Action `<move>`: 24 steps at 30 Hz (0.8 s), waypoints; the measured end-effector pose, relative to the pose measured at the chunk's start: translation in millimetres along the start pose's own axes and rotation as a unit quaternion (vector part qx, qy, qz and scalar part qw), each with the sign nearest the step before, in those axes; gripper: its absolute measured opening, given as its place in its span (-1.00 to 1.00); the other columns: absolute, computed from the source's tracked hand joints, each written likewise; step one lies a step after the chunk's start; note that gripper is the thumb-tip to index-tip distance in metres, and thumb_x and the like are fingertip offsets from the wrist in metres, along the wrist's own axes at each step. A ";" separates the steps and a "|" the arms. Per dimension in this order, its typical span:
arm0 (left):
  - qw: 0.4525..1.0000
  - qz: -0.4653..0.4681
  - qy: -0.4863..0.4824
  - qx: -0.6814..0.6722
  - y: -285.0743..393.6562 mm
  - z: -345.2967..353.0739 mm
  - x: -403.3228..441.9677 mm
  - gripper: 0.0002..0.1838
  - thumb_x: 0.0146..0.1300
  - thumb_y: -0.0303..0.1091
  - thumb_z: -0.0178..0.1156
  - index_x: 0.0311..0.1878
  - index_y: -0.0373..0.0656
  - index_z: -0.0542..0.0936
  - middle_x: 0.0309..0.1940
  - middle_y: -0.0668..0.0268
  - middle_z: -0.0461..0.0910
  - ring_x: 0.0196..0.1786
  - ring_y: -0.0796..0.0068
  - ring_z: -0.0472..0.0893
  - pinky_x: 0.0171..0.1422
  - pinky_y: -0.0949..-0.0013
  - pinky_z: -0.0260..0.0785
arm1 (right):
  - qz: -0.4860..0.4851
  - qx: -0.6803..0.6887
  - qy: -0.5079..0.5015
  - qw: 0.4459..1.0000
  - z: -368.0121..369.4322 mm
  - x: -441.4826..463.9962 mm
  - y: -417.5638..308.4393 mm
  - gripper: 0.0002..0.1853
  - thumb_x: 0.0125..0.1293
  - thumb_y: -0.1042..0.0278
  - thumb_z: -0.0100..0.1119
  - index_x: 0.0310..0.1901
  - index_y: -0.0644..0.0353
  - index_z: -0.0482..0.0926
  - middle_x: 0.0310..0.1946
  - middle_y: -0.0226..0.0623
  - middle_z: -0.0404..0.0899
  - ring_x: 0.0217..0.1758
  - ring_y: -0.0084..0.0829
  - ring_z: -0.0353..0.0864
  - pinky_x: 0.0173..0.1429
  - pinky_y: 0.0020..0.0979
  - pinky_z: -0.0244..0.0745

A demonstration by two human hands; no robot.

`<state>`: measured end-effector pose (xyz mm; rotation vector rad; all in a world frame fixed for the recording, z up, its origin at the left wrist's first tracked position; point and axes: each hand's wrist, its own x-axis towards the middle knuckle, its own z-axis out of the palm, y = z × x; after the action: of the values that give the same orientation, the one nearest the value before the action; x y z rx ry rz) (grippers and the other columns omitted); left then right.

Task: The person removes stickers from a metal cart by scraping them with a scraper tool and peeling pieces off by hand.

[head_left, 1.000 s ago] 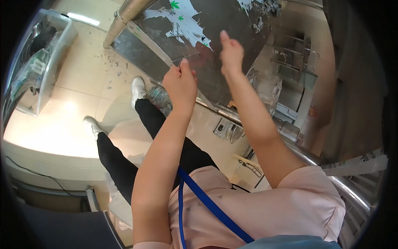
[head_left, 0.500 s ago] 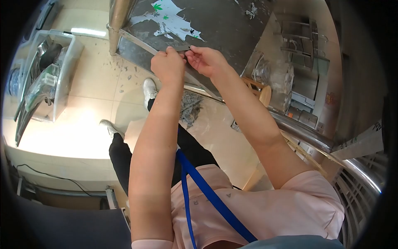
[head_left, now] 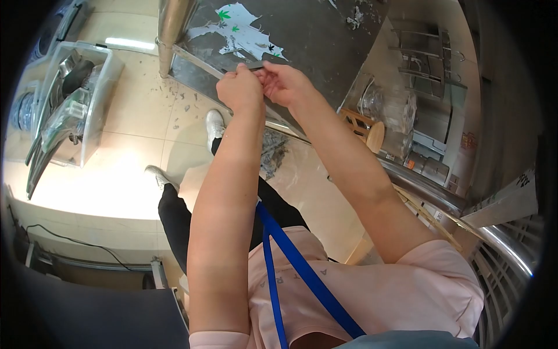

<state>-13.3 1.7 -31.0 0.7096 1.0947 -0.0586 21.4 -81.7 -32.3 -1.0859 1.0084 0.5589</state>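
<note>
My left hand [head_left: 239, 90] is closed at the front edge of a dark metal shelf [head_left: 314, 35], pinching a thin, flat grey strip [head_left: 256, 65]. Fingertips of my right hand [head_left: 282, 84] close on the strip's other end, right beside the left. The strip looks blade-like, but its exact kind is unclear. Just beyond my hands, a torn white sheet [head_left: 247, 36] with green and black leaf prints lies on the shelf, its edges ragged. Both palms are hidden from view.
Grey scraps [head_left: 272, 152] lie on the floor below the shelf. A clear plastic bin [head_left: 90, 125] with pans and bagged items stands at left. A metal rail [head_left: 427, 189], glass jars [head_left: 401, 104] and a wooden rack [head_left: 366, 131] are at right. Crumpled residue [head_left: 356, 18] sits farther back.
My right hand has shifted slightly left, closer to my left hand, and the strip has turned a little between them. The whole view has drifted slightly.
</note>
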 end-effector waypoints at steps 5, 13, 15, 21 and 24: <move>0.998 0.023 0.045 0.033 -6.6 3.9 0.7 -0.72 0.08 -0.39 0.00 -0.61 -0.45 0.47 -0.68 0.11 0.52 -0.62 0.38 0.53 -0.48 0.38 0.36 | 0.042 -0.041 -0.012 0.998 5.0 1.2 -7.6 -0.86 0.20 0.50 -0.18 -0.40 0.41 0.33 -0.61 -0.15 0.40 -0.57 -0.30 0.45 -0.53 -0.45 0.40; 0.987 0.057 0.095 0.115 -21.9 8.7 22.7 -0.70 0.04 -0.34 0.02 -0.62 -0.42 0.50 -0.65 0.02 0.51 -0.52 0.16 0.54 -0.33 0.23 0.34 | 0.000 -0.031 0.026 0.999 11.9 6.3 -3.5 -0.90 0.18 0.54 -0.17 -0.45 0.35 0.31 -0.65 -0.20 0.36 -0.66 -0.40 0.40 -0.66 -0.52 0.30; 0.988 0.037 0.101 0.110 -20.1 9.7 19.3 -0.70 0.05 -0.33 0.01 -0.60 -0.41 0.51 -0.65 0.02 0.52 -0.50 0.14 0.54 -0.32 0.23 0.34 | 0.004 -0.037 0.034 0.999 12.9 7.8 -4.3 -0.90 0.18 0.54 -0.16 -0.46 0.34 0.31 -0.66 -0.23 0.35 -0.69 -0.44 0.36 -0.69 -0.54 0.27; 0.986 0.041 0.116 0.116 -12.1 16.5 17.2 -0.77 0.08 -0.49 -0.05 -0.58 -0.49 0.41 -0.67 0.07 0.48 -0.68 0.38 0.50 -0.63 0.40 0.37 | -0.009 -0.055 0.085 0.995 22.9 9.4 -8.2 -0.90 0.15 0.55 -0.12 -0.49 0.33 0.32 -0.68 -0.28 0.33 -0.73 -0.51 0.28 -0.71 -0.56 0.19; 0.985 0.030 0.122 0.114 -11.4 19.2 19.4 -0.76 0.08 -0.48 -0.06 -0.59 -0.48 0.42 -0.67 0.07 0.48 -0.67 0.37 0.51 -0.63 0.40 0.37 | -0.026 -0.069 0.109 0.991 28.7 7.9 -8.3 -0.90 0.13 0.58 -0.11 -0.51 0.34 0.34 -0.69 -0.30 0.31 -0.73 -0.53 0.27 -0.71 -0.55 0.16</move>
<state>6.9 -12.1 -47.6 0.9744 1.3130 -0.0456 42.9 -59.5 -32.2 -1.3129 1.1407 0.4800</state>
